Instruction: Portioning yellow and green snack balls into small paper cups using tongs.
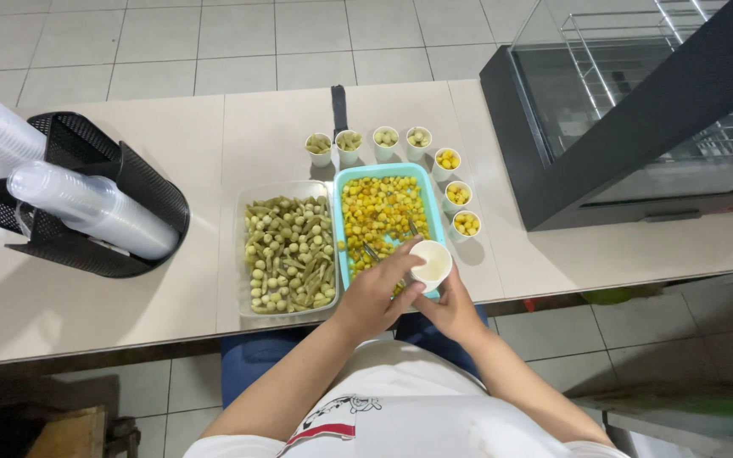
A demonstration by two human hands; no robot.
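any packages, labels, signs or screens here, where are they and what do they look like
No labels, signs or screens; only containers.
Turquoise tray: table centre, rectangular, holds yellow pieces.
Clear tray: left of it, rectangular, holds green pieces.
Small white cups: row behind and right of the trays, filled.
White cup: round, empty, in both hands.
Clear cup stacks: black rack, far left.

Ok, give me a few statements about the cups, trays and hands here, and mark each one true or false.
1. The right hand holds an empty small white cup. True.
2. The blue tray holds green snacks. False: its snacks are yellow; the green ones fill the clear tray.
3. Three filled yellow cups stand right of the blue tray. True.
4. The black holder stands empty. False: stacks of clear plastic cups lie in it.
5. The left hand rests on the clear tray. False: it touches the white cup.
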